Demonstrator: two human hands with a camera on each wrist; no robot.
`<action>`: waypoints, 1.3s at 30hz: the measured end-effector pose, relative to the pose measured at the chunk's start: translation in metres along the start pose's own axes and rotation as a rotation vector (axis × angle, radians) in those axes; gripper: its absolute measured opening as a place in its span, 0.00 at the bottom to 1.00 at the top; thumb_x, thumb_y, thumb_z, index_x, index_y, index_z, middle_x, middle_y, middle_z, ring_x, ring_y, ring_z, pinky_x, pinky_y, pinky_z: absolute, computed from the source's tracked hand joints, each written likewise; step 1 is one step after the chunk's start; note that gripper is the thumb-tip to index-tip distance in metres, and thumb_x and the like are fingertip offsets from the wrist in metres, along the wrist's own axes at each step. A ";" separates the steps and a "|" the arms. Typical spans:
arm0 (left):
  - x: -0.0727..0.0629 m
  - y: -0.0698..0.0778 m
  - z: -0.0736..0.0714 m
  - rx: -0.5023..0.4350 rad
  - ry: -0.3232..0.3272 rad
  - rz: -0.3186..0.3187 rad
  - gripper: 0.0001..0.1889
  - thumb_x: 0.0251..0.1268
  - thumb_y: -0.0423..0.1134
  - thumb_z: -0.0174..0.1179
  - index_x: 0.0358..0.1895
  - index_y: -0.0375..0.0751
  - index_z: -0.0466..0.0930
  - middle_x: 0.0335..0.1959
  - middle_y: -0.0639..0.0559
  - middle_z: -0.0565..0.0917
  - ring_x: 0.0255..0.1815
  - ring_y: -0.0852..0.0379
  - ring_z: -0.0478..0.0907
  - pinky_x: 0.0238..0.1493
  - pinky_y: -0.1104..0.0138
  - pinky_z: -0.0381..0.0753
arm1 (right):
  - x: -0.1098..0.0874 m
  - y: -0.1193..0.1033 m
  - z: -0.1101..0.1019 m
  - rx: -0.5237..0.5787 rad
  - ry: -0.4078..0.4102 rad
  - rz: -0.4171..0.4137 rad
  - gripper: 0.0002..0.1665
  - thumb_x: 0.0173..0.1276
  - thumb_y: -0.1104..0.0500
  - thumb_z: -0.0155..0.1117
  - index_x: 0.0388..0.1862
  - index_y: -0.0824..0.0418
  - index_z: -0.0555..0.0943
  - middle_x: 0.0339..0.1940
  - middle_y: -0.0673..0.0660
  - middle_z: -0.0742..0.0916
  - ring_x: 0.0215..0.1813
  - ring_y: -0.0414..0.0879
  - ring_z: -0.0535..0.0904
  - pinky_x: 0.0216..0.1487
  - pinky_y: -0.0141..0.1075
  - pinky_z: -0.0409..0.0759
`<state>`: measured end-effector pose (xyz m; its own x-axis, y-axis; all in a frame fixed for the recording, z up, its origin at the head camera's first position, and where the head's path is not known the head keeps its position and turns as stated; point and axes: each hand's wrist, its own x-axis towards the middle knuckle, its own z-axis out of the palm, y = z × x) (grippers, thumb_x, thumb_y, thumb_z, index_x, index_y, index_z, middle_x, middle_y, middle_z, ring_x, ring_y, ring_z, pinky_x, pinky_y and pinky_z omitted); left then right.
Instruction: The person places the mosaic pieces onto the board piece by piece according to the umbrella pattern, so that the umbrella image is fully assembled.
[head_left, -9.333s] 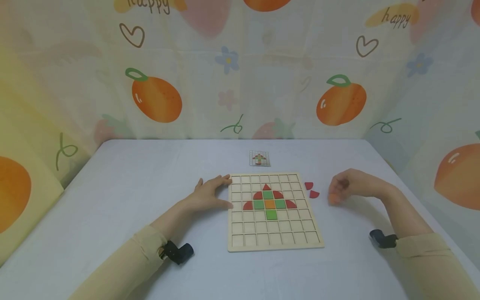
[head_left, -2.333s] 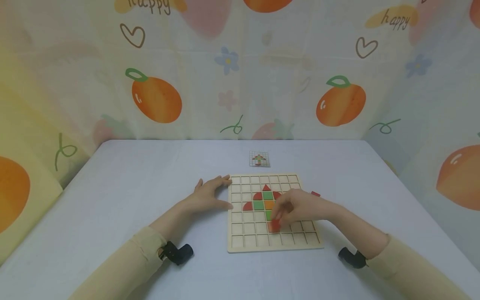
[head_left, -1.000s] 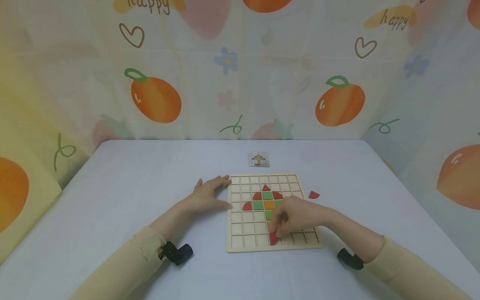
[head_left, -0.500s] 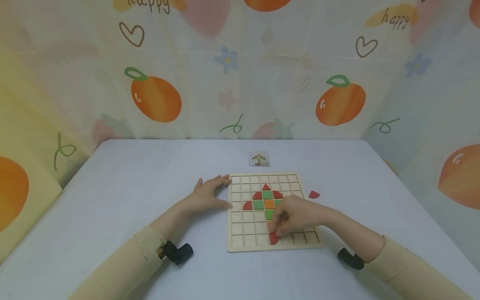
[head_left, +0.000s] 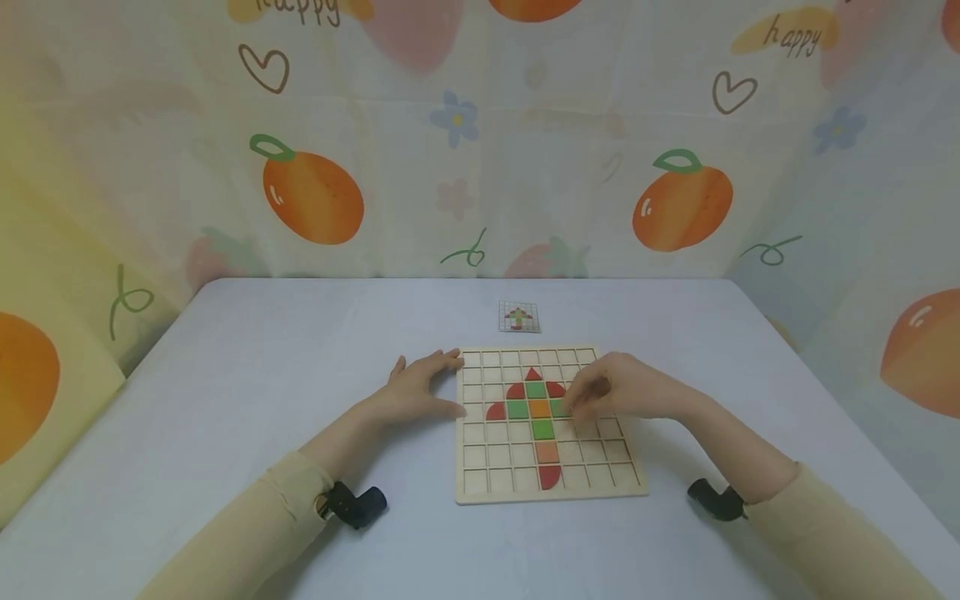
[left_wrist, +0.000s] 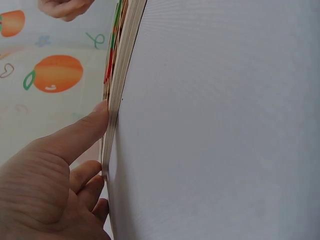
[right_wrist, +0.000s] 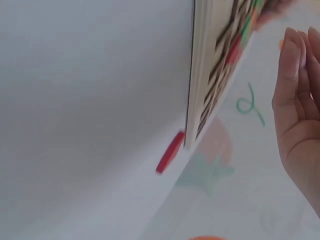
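Observation:
My left hand (head_left: pixel 415 388) rests at the left edge of a square wooden grid board (head_left: pixel 487 482), its thumb (left_wrist: pixel 82 135) and fingertips touching the side. Over the board's right part hovers my right hand (head_left: pixel 622 387), loosely bent and holding nothing. Set in the grid are a red triangle (head_left: pixel 532 374), red quarter circles (head_left: pixel 496 412), green squares (head_left: pixel 543 430), an orange square (head_left: pixel 539 408) and a paler orange square (head_left: pixel 547 452). A red quarter circle (head_left: pixel 550 477) sits in the bottom row. One loose red quarter-circle piece (right_wrist: pixel 170 152) lies beside the board, hidden behind my right hand in the head view.
A small pattern card (head_left: pixel 518 317) showing a similar coloured figure on a grid lies behind the board. White cloth covers the table (head_left: pixel 315 325), and a fruit-printed curtain (head_left: pixel 495 150) stands behind it.
My right hand has let go of the red quarter circle in the bottom row and moved up and right. Earlier it brought an orange square to the board. The left hand stays put.

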<state>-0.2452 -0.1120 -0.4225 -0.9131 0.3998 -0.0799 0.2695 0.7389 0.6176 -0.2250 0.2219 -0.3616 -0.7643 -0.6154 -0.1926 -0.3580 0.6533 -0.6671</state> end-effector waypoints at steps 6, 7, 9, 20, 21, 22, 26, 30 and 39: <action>-0.002 0.001 -0.001 0.002 0.004 0.001 0.42 0.52 0.52 0.72 0.72 0.47 0.67 0.79 0.53 0.62 0.83 0.45 0.50 0.78 0.34 0.29 | -0.006 0.019 -0.023 -0.026 0.091 0.105 0.11 0.63 0.57 0.70 0.44 0.56 0.87 0.36 0.51 0.89 0.38 0.44 0.81 0.42 0.36 0.81; -0.002 0.001 -0.001 0.004 0.004 0.002 0.42 0.52 0.52 0.72 0.72 0.47 0.67 0.79 0.53 0.62 0.83 0.45 0.50 0.78 0.34 0.29 | -0.007 0.023 -0.026 -0.028 0.102 0.121 0.11 0.63 0.57 0.69 0.45 0.57 0.87 0.36 0.52 0.89 0.38 0.45 0.81 0.42 0.36 0.81; -0.002 0.001 -0.001 0.004 0.005 0.002 0.42 0.52 0.52 0.72 0.72 0.47 0.67 0.79 0.53 0.62 0.83 0.45 0.50 0.77 0.34 0.29 | -0.009 0.030 -0.030 -0.025 0.123 0.151 0.12 0.64 0.57 0.68 0.46 0.59 0.86 0.36 0.53 0.89 0.37 0.45 0.81 0.43 0.38 0.82; -0.001 0.001 0.000 0.005 0.004 0.004 0.42 0.52 0.52 0.72 0.72 0.47 0.67 0.79 0.53 0.61 0.83 0.45 0.50 0.77 0.34 0.28 | -0.014 0.059 -0.040 -0.066 0.188 0.216 0.14 0.65 0.58 0.68 0.48 0.61 0.85 0.37 0.53 0.90 0.38 0.43 0.81 0.43 0.33 0.81; -0.001 0.000 0.000 0.004 0.004 0.004 0.42 0.52 0.52 0.72 0.72 0.47 0.67 0.79 0.53 0.61 0.83 0.45 0.50 0.77 0.34 0.28 | -0.014 0.060 -0.040 -0.069 0.191 0.222 0.15 0.65 0.57 0.68 0.48 0.61 0.85 0.37 0.53 0.90 0.38 0.43 0.82 0.43 0.32 0.80; -0.001 0.000 0.000 0.005 0.003 0.003 0.42 0.52 0.52 0.72 0.72 0.47 0.67 0.79 0.53 0.61 0.83 0.44 0.50 0.77 0.34 0.28 | -0.013 0.061 -0.040 -0.070 0.193 0.225 0.15 0.64 0.57 0.68 0.48 0.61 0.85 0.36 0.53 0.90 0.38 0.43 0.81 0.43 0.32 0.80; 0.000 -0.001 -0.001 0.009 0.001 0.004 0.42 0.52 0.52 0.72 0.72 0.48 0.67 0.80 0.53 0.61 0.83 0.44 0.49 0.77 0.34 0.28 | -0.012 0.064 -0.040 -0.077 0.196 0.266 0.16 0.63 0.54 0.70 0.47 0.61 0.84 0.34 0.52 0.90 0.37 0.43 0.81 0.42 0.32 0.79; 0.000 -0.001 -0.001 0.007 0.000 0.006 0.42 0.52 0.52 0.72 0.72 0.48 0.67 0.80 0.53 0.61 0.83 0.45 0.49 0.78 0.34 0.28 | -0.011 0.066 -0.037 -0.098 0.191 0.319 0.18 0.61 0.51 0.73 0.46 0.60 0.84 0.35 0.52 0.89 0.39 0.44 0.80 0.42 0.32 0.77; 0.000 -0.001 -0.001 0.004 -0.002 0.011 0.41 0.52 0.52 0.72 0.72 0.48 0.67 0.79 0.53 0.61 0.83 0.45 0.50 0.78 0.34 0.28 | -0.010 0.072 -0.032 -0.117 0.183 0.331 0.17 0.59 0.54 0.74 0.43 0.62 0.82 0.34 0.54 0.85 0.39 0.45 0.76 0.39 0.32 0.75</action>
<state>-0.2457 -0.1128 -0.4225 -0.9095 0.4090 -0.0743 0.2811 0.7367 0.6150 -0.2602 0.2895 -0.3843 -0.9280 -0.2807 -0.2451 -0.1263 0.8556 -0.5019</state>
